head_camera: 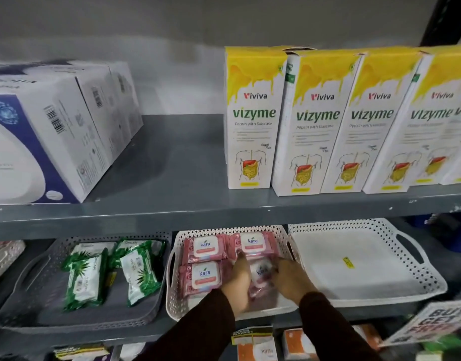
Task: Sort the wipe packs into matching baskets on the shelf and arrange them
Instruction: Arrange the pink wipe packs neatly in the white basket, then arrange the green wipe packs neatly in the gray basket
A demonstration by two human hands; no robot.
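Observation:
A white perforated basket [177, 246] in the middle of the lower shelf holds pink Kara wipe packs: two at the back [206, 247] and one at the front left [204, 274]. Both hands grip a fourth pink pack [260, 273] at the basket's front right. My left hand [238, 281] is on its left side, my right hand [292, 278] on its right. A grey basket [28, 272] to the left holds several green wipe packs [84, 277]. The white basket [380, 233] on the right holds no packs.
The upper shelf [172, 204] carries white and blue boxes [54, 131] at left and several yellow Vizyme cartons [318, 121] at right. More pink packs [5, 254] lie at the far left. Boxes [255, 345] and a tilted sign [430, 321] sit below.

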